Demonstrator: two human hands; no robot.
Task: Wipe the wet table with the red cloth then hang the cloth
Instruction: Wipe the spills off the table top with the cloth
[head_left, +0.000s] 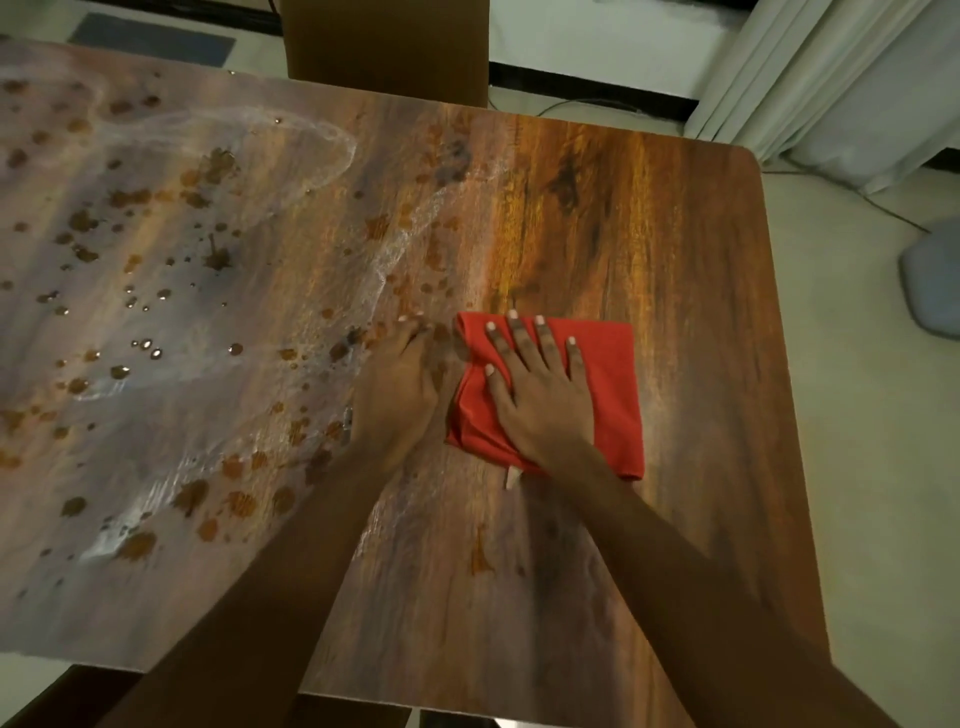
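The wooden tabletop (649, 234) fills most of the view, its rounded corner at 2 o'clock and its near edge running across 6 o'clock. Water drops and smeared streaks (156, 353) cover its half from 8 to 11 o'clock, while the strip from 1 to 4 o'clock looks dry and bare up to the right edge. Beyond that edge lies pale floor (857, 415), with a white curtain (831, 78) at 1 o'clock and a grey rounded object (935, 280) at 3 o'clock, too cut off to name. A brown chair back (387, 47) stands against the far edge at 12 o'clock.

The folded red cloth (608, 374) lies flat just right of centre, well in from every edge. The right hand (540, 395) presses down on it, its grip spread wide, fingers straight. The left hand (397, 395) rests on the wet wood just beside the cloth's left border, its grip loose, fingers straight and together, holding nothing. A small white tag (511, 478) pokes out from the cloth's near edge.
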